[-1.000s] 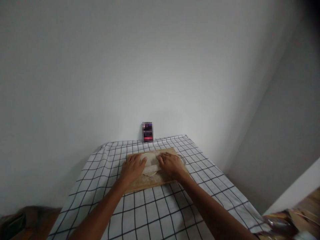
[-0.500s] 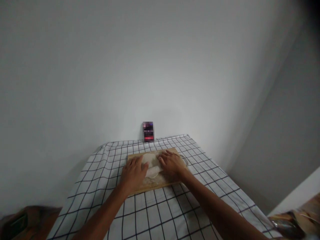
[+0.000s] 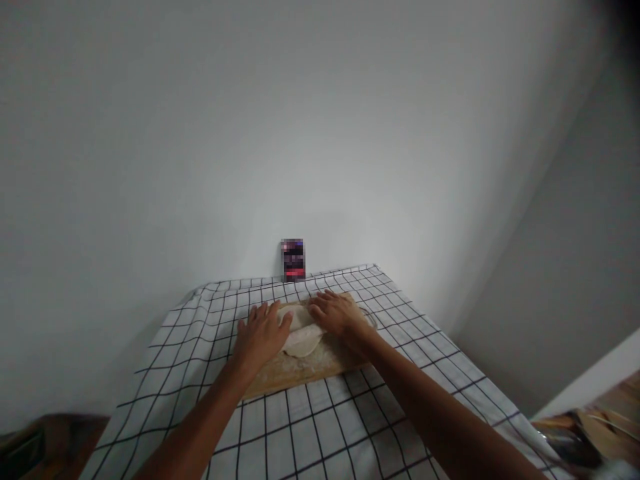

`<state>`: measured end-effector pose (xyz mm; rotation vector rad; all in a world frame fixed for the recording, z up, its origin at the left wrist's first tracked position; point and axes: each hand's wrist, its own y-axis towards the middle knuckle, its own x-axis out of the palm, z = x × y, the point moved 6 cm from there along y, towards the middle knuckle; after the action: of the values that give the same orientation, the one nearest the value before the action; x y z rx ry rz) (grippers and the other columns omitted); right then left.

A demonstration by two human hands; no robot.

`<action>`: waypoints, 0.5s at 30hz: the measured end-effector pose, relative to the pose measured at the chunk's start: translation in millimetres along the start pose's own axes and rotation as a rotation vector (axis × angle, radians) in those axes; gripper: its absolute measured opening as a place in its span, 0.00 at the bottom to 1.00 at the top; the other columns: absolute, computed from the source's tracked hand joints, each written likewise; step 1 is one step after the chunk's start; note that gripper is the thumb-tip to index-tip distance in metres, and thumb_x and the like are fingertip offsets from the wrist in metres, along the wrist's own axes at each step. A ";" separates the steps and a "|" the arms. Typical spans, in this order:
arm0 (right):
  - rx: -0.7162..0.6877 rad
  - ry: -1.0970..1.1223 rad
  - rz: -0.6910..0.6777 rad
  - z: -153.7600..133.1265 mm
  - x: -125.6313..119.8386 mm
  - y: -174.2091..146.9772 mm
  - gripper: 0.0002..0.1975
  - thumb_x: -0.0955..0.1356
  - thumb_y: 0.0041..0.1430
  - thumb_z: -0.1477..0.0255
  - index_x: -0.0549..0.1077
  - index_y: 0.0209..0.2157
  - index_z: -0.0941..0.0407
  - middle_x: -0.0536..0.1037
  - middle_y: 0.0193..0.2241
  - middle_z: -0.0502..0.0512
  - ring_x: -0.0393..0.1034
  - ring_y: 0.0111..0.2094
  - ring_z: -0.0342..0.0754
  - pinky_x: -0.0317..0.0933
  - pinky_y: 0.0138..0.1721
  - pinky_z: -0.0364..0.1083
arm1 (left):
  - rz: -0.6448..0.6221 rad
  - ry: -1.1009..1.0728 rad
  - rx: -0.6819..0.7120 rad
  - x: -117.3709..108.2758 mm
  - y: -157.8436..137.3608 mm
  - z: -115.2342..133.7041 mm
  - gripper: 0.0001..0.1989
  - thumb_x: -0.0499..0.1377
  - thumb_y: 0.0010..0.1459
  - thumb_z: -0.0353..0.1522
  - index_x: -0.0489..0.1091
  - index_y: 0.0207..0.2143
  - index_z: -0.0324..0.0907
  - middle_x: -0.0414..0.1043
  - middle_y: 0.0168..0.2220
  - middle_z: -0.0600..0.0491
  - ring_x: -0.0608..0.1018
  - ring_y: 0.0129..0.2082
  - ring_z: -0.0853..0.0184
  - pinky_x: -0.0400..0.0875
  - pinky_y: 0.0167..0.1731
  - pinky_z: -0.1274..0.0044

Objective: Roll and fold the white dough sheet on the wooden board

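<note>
A flat round of pale dough (image 3: 306, 349) lies on a floured wooden board (image 3: 287, 375). Across the dough lies a light-coloured rolling pin (image 3: 303, 335), only its middle showing between my hands. My left hand (image 3: 263, 335) rests over the pin's left part, fingers stretched forward and slightly spread. Over the right part lies my right hand (image 3: 337, 313), palm down with its fingers extended. Both ends of the pin are hidden beneath the hands, and no fingers are seen wrapped round it.
The board sits on a table with a white, black-checked cloth (image 3: 310, 433). A blurred-out dark upright object (image 3: 293, 260) leans at the wall (image 3: 320, 133) behind. A metal ring-like handle (image 3: 370, 319) shows at the board's right edge. Unclear items (image 3: 575, 443) lie lower right.
Both hands have moved a little forward with the rolling pin, away from me. More of the dough and of the board's near side shows. The view has shifted slightly.
</note>
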<state>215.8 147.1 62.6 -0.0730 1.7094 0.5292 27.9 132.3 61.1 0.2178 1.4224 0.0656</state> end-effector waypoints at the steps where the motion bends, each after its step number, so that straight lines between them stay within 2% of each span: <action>1: -0.010 0.013 -0.005 -0.6 -0.7 -3.4 0.19 0.58 0.78 0.65 0.78 0.55 0.52 0.79 0.57 0.58 0.69 0.61 0.51 0.60 0.62 0.51 | 0.006 0.009 0.010 -0.3 -0.1 0.8 0.31 0.45 0.73 0.48 0.62 0.70 0.43 0.64 0.71 0.41 0.64 0.72 0.45 0.62 0.65 0.46; 7: 0.013 0.056 0.010 -4.8 -5.0 -24.3 0.20 0.57 0.79 0.65 0.77 0.56 0.54 0.78 0.60 0.57 0.67 0.64 0.51 0.57 0.66 0.53 | 0.090 0.083 0.101 -1.6 -7.4 4.5 0.29 0.48 0.73 0.47 0.65 0.69 0.45 0.67 0.70 0.42 0.67 0.70 0.46 0.66 0.64 0.48; 11: 0.087 0.067 0.003 -10.7 -6.5 -43.9 0.20 0.57 0.78 0.65 0.77 0.58 0.52 0.76 0.63 0.58 0.63 0.68 0.55 0.56 0.68 0.57 | 0.215 0.097 0.184 -4.9 -24.3 9.2 0.26 0.49 0.73 0.46 0.70 0.65 0.47 0.72 0.66 0.47 0.70 0.67 0.49 0.70 0.62 0.53; 15: 0.112 0.080 -0.014 -13.4 -6.2 -53.7 0.21 0.58 0.77 0.64 0.76 0.60 0.52 0.75 0.64 0.59 0.60 0.70 0.58 0.55 0.68 0.60 | 0.289 0.079 0.219 -7.5 -36.2 12.4 0.24 0.51 0.72 0.45 0.73 0.63 0.48 0.73 0.65 0.49 0.69 0.67 0.51 0.67 0.65 0.57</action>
<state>222.9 92.5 53.6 -0.0259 1.8119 0.4235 35.9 94.2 63.2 0.6069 1.4684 0.1571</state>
